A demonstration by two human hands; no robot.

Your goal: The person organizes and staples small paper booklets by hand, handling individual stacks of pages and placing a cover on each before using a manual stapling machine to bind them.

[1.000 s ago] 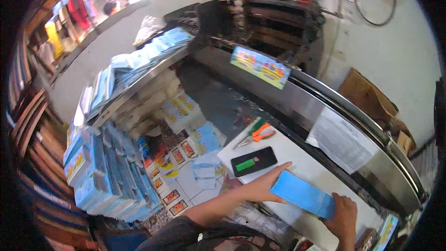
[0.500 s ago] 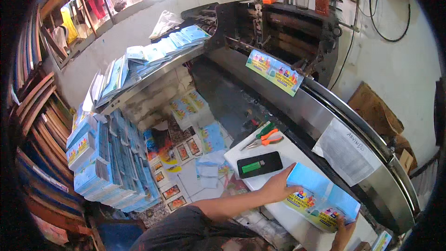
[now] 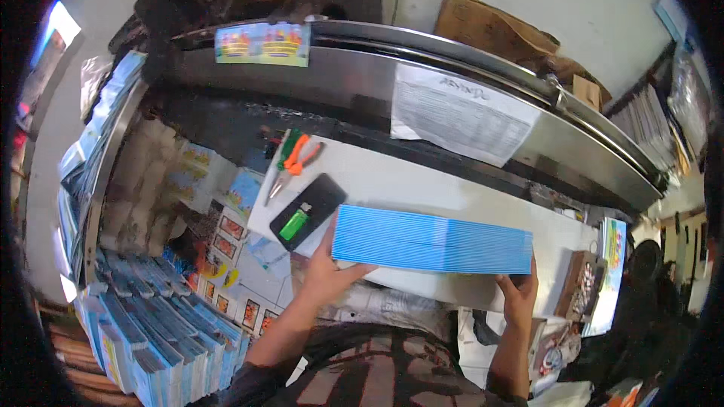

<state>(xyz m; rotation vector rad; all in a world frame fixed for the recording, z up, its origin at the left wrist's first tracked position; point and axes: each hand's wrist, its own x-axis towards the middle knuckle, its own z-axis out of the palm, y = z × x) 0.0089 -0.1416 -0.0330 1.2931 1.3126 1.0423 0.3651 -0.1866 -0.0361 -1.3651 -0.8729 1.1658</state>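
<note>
Blue stack of booklets (image 3: 432,241) lay on the white table (image 3: 422,185), near edge, long axis left to right, blue spines facing the person, right end tipped slightly nearer. Left hand (image 3: 326,275) clasped the stack's left end, thumb up against the side; right hand (image 3: 517,294) gripped the right end from below, fingers curled round the corner. Just left of the stack, a black phone (image 3: 308,212) with a green lighter (image 3: 294,224) on top, lying diagonal. Farther left, orange-handled pliers (image 3: 290,167) and a green-handled tool beside them, tips pointing near-left. On the far side, a long metal machine rail (image 3: 467,98) carried a white printed sheet (image 3: 460,114), rectangular, hanging over its front, and a colourful rectangular printed strip (image 3: 262,44) at far left. Brown cardboard (image 3: 490,30) sat behind the rail against the wall. Near left, stacks of blue booklets (image 3: 151,332) stood on edge; colourful printed sheets (image 3: 226,234) lay flat between them and the table. Another colourful printed cover (image 3: 611,271) stood at the right.
</note>
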